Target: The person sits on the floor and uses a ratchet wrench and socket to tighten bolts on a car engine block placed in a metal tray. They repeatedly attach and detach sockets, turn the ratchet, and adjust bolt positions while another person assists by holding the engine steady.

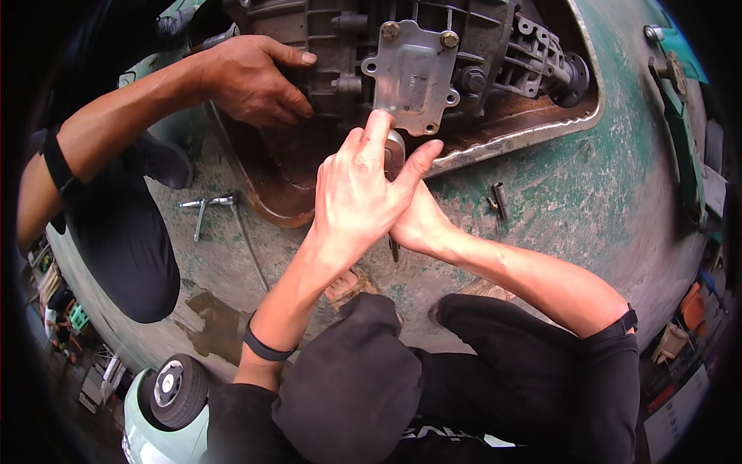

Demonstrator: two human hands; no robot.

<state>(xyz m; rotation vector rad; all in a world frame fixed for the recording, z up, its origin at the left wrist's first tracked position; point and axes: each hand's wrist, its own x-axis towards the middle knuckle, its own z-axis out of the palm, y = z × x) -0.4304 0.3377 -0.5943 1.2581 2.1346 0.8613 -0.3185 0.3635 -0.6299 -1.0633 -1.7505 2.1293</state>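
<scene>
Gearbox housing (433,46), a ribbed, grimy casting, lies on its side in a shallow metal drip tray (533,131) set on the worn green-painted floor (587,201), toward the far edge of our view; we judge the tray is there to catch oil, and its brown bottom looks wet and stained, holding nothing else that we can make out besides the casting. A pale cover plate (413,73) with bolt heads at its upper corners sits on the near face. Our left hand (359,189) rests against the lower edge of that plate, forefinger straight up, thumb spread wide, the other fingers curled around a round metal part (396,151) that is mostly hidden. Our right hand (417,224) lies beneath the left, covered by it; we cannot tell how its fingers stand or what they hold. A co-worker's hand (255,81) presses flat on the casting's left end, apparently steadying it. On the floor, a cross wrench (207,205) lies near the tray's left corner and a small tubular socket (499,199) beside its near rim.
</scene>
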